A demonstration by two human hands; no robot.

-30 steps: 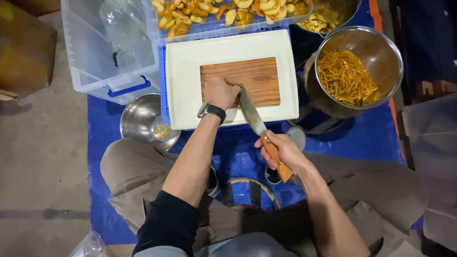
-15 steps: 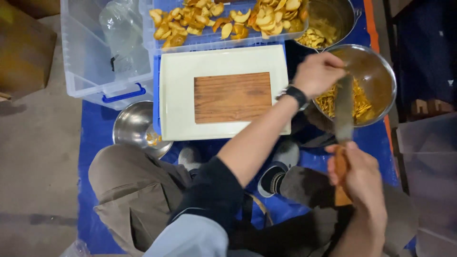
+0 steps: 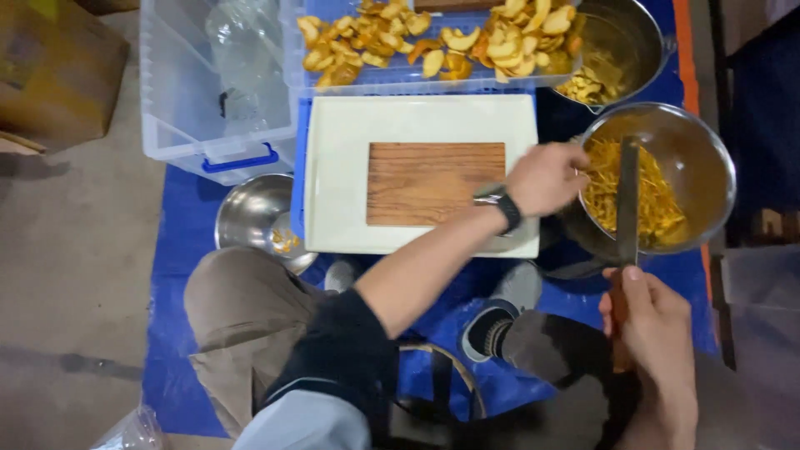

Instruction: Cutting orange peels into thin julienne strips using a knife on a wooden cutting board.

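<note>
The left hand point(image 3: 546, 177) was curled at the rim of a big metal bowl point(image 3: 708, 158), its fingers touching the thin orange strips point(image 3: 658, 200) inside. I could not tell if it pinched any. The right hand point(image 3: 658, 333) gripped a knife point(image 3: 627, 196) by its wooden handle, blade pointing over that bowl. Just beside the left hand lay a wooden cutting board point(image 3: 433, 182) on a white tray point(image 3: 342, 167). Farther back sat a clear bin of orange peel pieces point(image 3: 433, 50).
</note>
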